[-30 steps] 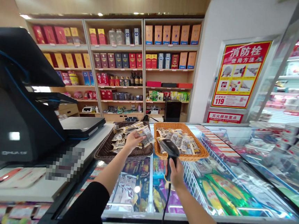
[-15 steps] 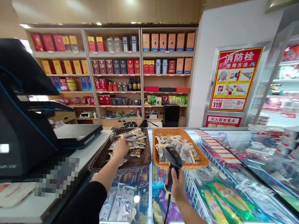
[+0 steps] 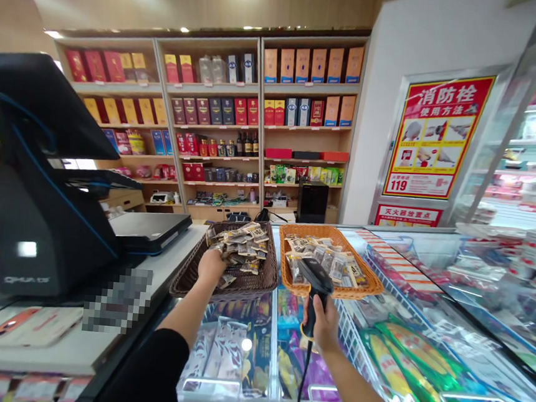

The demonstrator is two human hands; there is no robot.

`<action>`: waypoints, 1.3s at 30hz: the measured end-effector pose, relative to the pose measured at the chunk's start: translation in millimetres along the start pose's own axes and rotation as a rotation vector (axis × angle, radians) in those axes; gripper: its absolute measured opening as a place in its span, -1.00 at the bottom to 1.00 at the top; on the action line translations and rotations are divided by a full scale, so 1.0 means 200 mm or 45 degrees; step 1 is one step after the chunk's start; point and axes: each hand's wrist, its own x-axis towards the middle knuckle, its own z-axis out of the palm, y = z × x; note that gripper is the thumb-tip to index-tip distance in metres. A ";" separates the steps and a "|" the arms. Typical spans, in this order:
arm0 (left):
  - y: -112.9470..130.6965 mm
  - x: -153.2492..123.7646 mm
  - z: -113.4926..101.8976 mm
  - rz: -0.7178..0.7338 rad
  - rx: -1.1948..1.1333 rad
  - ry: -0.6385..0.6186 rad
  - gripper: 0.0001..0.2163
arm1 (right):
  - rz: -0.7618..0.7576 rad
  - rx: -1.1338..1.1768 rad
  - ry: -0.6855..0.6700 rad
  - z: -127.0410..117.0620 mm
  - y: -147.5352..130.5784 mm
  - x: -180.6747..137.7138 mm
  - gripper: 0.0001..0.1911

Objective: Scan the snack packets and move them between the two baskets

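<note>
My left hand [image 3: 212,265] reaches into the dark brown wicker basket [image 3: 247,290], at the left side of a heap of small wrapped packets [image 3: 248,244]. Its fingers are curled around a small packet [image 3: 220,248], partly hidden by the hand. My right hand [image 3: 324,325] grips the handle of a black barcode scanner [image 3: 318,280], fingers wrapped round it. The scanner's head covers part of an orange wicker basket [image 3: 368,286] holding similar packets [image 3: 333,260]. A cable hangs down from the scanner's handle.
Both baskets rest on a glass-topped freezer [image 3: 271,376] with bagged goods inside. To the left, a counter [image 3: 48,357] bears a black checkout terminal [image 3: 54,226], a flat scale [image 3: 153,225] and a phone case-like item [image 3: 31,330]. Shelves of boxes [image 3: 210,114] stand behind.
My left hand has shifted left within the dark basket, away from the middle of the packet heap. My right hand still holds the scanner over the orange basket. The view has turned slightly left.
</note>
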 end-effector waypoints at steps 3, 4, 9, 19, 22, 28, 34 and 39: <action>0.00 0.01 -0.03 -0.122 -0.468 0.140 -0.83 | -0.003 -0.002 -0.032 0.01 0.00 0.00 -0.68; 0.02 0.01 -0.03 -0.166 -0.665 0.169 -0.81 | -0.007 -0.014 -0.052 0.01 0.01 -0.01 -0.67; 0.22 -0.06 0.04 -0.208 -1.502 0.000 -0.72 | -0.015 -0.143 -0.153 0.02 0.02 -0.03 -0.66; 0.27 -0.16 0.10 -0.078 -1.829 -0.449 -0.61 | 0.020 -0.307 -0.339 0.06 -0.02 -0.05 -0.70; 0.27 -0.17 0.09 -0.097 -1.849 -0.417 -0.60 | 0.025 -0.335 -0.348 0.07 -0.02 -0.06 -0.72; 0.27 -0.17 0.10 -0.095 -1.853 -0.436 -0.61 | 0.029 -0.363 -0.342 0.08 -0.01 -0.07 -0.72; 0.27 -0.17 0.11 -0.075 -1.837 -0.423 -0.61 | 0.023 -0.310 -0.336 0.08 -0.01 -0.07 -0.71; 0.28 -0.16 0.09 -0.061 -1.741 -0.338 -0.66 | 0.070 -0.143 -0.238 0.07 0.00 -0.05 -0.68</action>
